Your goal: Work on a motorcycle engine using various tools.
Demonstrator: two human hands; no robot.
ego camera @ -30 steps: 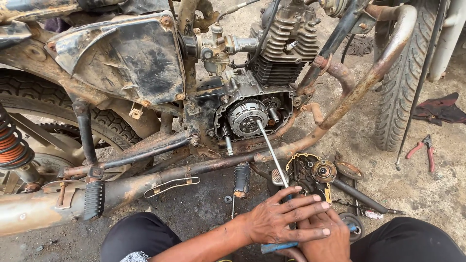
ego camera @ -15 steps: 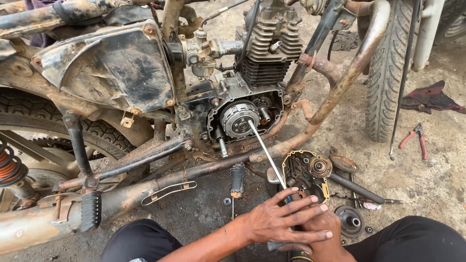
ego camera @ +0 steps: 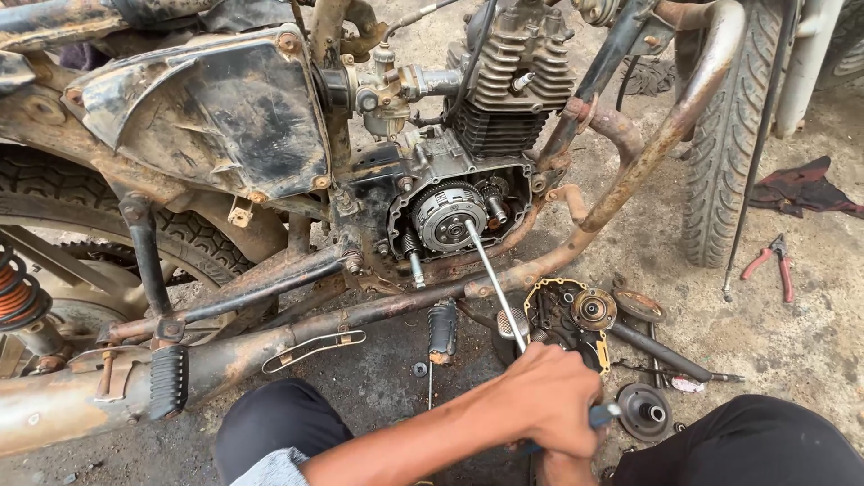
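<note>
The left hand (ego camera: 549,396) has closed from a loose spread to fingers clamped over the long screwdriver (ego camera: 493,283) handle at lower centre, hiding the right hand, while its tip stays on the clutch (ego camera: 447,216) at centre frame.

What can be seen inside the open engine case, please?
Inside the open engine case sit a round clutch, touched by the screwdriver shaft, and a small gear. Deeper parts are hidden.
</note>
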